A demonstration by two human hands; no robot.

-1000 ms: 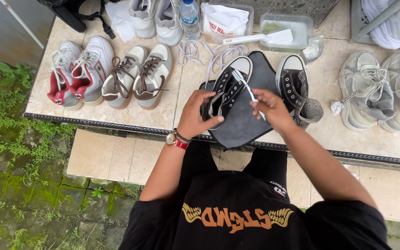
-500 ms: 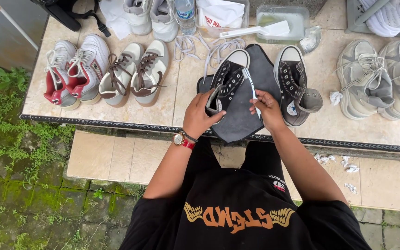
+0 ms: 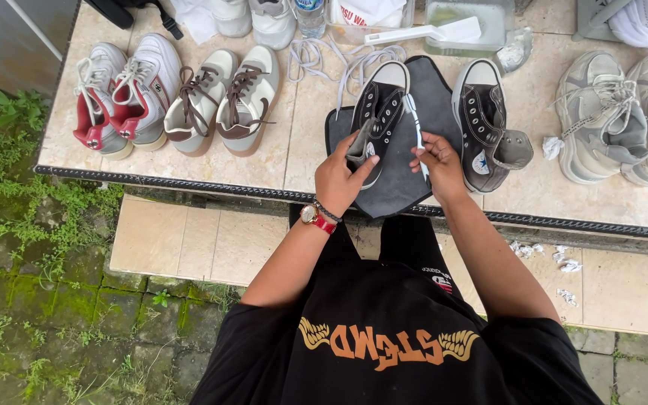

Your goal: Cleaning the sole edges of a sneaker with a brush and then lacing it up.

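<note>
At the centre of the frame, the left hand (image 3: 344, 178) is curled around the heel end of a black canvas high-top sneaker with a white rubber toe cap (image 3: 375, 116), thumb and fingers gripping its tongue and collar. The right hand (image 3: 438, 163) is nearly closed, its fingertips pinching a thin white shoelace (image 3: 415, 124) that runs up along the sneaker's right side. The sneaker lies toe away from the person on a dark grey cloth mat (image 3: 406, 184), which hangs over the front edge of the beige tiled table (image 3: 294, 142). Just right of the mat stands the matching black high-top sneaker (image 3: 481, 124), unlaced. In the upper left sit a red-and-white sneaker pair (image 3: 118, 94) and a cream pair with brown laces (image 3: 223, 101); at the right edge, grey chunky trainers (image 3: 616, 120)
</note>
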